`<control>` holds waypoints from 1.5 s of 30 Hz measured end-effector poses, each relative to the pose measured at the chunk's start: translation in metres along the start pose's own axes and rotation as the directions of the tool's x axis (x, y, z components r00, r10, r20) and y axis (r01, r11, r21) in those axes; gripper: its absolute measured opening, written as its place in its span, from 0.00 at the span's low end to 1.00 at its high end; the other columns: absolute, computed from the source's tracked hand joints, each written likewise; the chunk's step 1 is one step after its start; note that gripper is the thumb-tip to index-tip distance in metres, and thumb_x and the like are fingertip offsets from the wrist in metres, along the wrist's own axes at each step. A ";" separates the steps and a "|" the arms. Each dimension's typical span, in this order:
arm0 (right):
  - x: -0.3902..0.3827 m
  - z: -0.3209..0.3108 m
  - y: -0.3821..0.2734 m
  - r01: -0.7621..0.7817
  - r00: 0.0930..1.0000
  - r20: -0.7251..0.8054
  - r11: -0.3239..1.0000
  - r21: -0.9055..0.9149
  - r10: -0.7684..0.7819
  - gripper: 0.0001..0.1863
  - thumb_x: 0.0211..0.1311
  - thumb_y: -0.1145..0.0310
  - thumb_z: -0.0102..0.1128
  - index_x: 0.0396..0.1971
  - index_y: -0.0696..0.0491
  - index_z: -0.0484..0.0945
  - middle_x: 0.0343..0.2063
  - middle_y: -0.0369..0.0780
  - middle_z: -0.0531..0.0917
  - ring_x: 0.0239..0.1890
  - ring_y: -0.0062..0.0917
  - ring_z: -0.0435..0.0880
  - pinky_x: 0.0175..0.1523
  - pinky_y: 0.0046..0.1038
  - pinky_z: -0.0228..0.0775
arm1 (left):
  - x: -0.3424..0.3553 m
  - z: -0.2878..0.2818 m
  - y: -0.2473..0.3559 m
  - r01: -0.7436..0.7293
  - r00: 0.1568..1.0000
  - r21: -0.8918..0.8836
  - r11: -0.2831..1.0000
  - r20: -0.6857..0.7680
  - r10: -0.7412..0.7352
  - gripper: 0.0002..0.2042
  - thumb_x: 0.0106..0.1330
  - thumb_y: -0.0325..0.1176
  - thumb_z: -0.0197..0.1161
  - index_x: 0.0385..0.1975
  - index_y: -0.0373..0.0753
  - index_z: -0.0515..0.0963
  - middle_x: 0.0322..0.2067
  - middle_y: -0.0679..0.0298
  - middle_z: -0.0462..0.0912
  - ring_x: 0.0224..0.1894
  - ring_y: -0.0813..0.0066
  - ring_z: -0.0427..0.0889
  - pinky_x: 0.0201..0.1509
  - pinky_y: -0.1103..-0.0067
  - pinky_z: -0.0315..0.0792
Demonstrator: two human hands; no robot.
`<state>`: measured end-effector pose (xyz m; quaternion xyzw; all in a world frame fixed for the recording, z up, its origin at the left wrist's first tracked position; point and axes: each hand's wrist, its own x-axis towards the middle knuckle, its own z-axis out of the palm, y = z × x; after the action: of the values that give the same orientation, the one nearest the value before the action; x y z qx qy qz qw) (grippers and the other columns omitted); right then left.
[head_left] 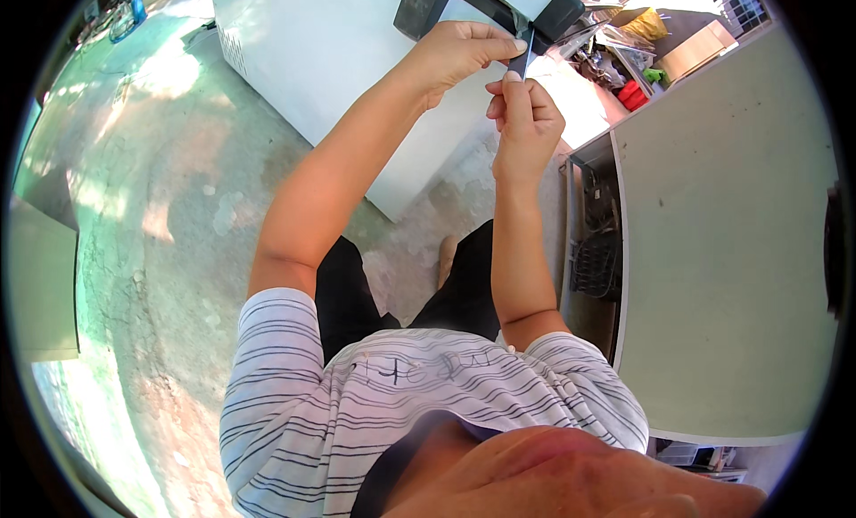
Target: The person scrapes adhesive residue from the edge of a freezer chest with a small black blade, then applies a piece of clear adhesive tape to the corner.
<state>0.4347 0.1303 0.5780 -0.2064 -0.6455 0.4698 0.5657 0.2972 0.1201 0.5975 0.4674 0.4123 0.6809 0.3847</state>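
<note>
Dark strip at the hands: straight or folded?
Straight where visible: the dark strip shows no bend between the left hand and the right hand. Cannot tell for the parts they cover.

The left hand [459, 56] and right hand [528, 126] partly cover a thin, flat, dark strip [523, 61]. The picture's upper edge crops a large white boxy cabinet [308, 59]. At the pale grey-green worktop's [722, 224] right edge, a black object [834, 250] is cut off, its kind unclear.
</note>
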 end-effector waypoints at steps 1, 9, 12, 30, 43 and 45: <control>0.000 -0.002 -0.002 -0.057 0.998 0.041 0.997 0.053 0.055 0.17 0.73 0.63 0.61 0.25 0.58 0.81 0.16 0.32 0.78 0.20 0.11 0.71 0.27 0.18 0.57 | -0.006 0.000 0.001 0.001 1.000 0.018 1.000 0.012 -0.002 0.16 0.61 0.48 0.76 0.37 0.40 0.87 0.31 0.71 0.83 0.41 0.80 0.76 0.53 0.80 0.67; -0.035 -0.033 0.004 0.037 0.996 0.081 0.994 -0.106 -0.029 0.19 0.76 0.59 0.57 0.28 0.58 0.83 0.20 0.33 0.79 0.22 0.12 0.71 0.29 0.18 0.60 | -0.002 -0.007 0.003 -0.404 0.706 0.754 0.517 -0.102 0.701 0.21 0.56 0.54 0.77 0.39 0.43 0.86 0.37 0.73 0.86 0.41 0.76 0.80 0.52 0.70 0.67; -0.036 -0.038 0.004 0.071 0.997 0.036 0.991 -0.113 -0.067 0.16 0.76 0.61 0.58 0.34 0.58 0.85 0.23 0.33 0.80 0.25 0.13 0.72 0.32 0.18 0.63 | 0.023 -0.008 -0.003 -0.477 0.453 0.871 0.114 0.132 0.882 0.17 0.54 0.49 0.78 0.41 0.53 0.87 0.42 0.78 0.84 0.43 0.74 0.78 0.54 0.70 0.61; 0.014 -0.096 -0.039 0.209 0.961 -0.085 0.895 -0.394 -0.262 0.11 0.63 0.70 0.74 0.44 0.55 0.90 0.28 0.25 0.77 0.27 0.08 0.64 0.31 0.14 0.53 | 0.051 -0.020 -0.026 -0.423 0.202 0.877 -0.227 0.336 0.920 0.13 0.58 0.29 0.72 0.36 0.62 0.87 0.32 0.85 0.81 0.41 0.81 0.76 0.55 0.72 0.55; 0.047 -0.056 -0.044 0.735 0.616 0.184 0.475 -0.484 -0.766 0.09 0.62 0.77 0.71 0.42 0.57 0.89 0.35 0.37 0.91 0.36 0.19 0.86 0.45 0.21 0.77 | 0.057 -0.027 -0.030 -0.452 0.131 0.855 -0.256 0.347 0.929 0.12 0.58 0.30 0.73 0.37 0.62 0.87 0.32 0.86 0.81 0.41 0.82 0.77 0.55 0.73 0.55; 0.048 -0.052 -0.042 0.764 0.531 0.257 0.325 -0.557 -0.808 0.09 0.59 0.76 0.73 0.40 0.55 0.89 0.34 0.36 0.91 0.34 0.22 0.89 0.45 0.26 0.80 | 0.056 -0.026 -0.030 -0.457 0.128 0.854 -0.250 0.341 0.931 0.12 0.58 0.31 0.73 0.37 0.62 0.87 0.32 0.85 0.82 0.41 0.82 0.77 0.55 0.73 0.55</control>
<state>0.4807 0.1688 0.6346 -0.0541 -0.7572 -0.1065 0.6422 0.2614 0.1765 0.5821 0.5453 0.3745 0.5281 -0.5326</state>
